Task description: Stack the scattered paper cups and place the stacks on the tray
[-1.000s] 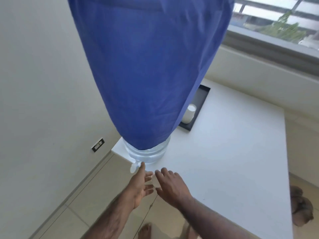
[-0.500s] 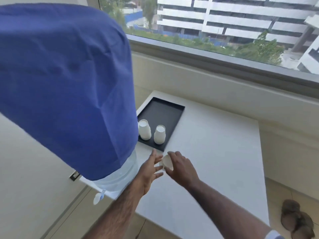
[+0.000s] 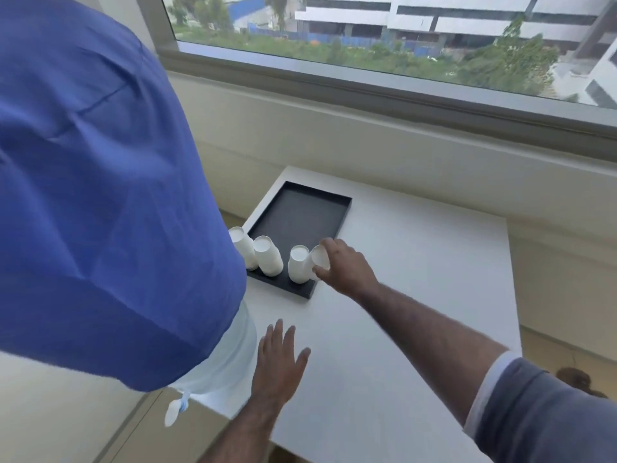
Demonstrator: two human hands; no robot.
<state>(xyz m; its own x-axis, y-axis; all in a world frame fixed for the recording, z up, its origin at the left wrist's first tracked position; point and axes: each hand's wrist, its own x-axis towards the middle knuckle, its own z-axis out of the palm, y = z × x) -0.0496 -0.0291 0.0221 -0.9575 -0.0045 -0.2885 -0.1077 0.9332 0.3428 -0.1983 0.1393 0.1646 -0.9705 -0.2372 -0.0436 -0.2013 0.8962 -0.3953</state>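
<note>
- The right hand (image 3: 344, 265) grasps a white paper cup (image 3: 320, 258), tilted, at the near right corner of the black tray (image 3: 337, 225).
- Three cup stacks (image 3: 268, 255) stand upside down along the tray's near edge; the held cup touches the rightmost.
- The left hand (image 3: 278, 362) lies released, fingers spread, on the white table (image 3: 417, 269), beside the blue-covered water jug (image 3: 100, 195).
</note>
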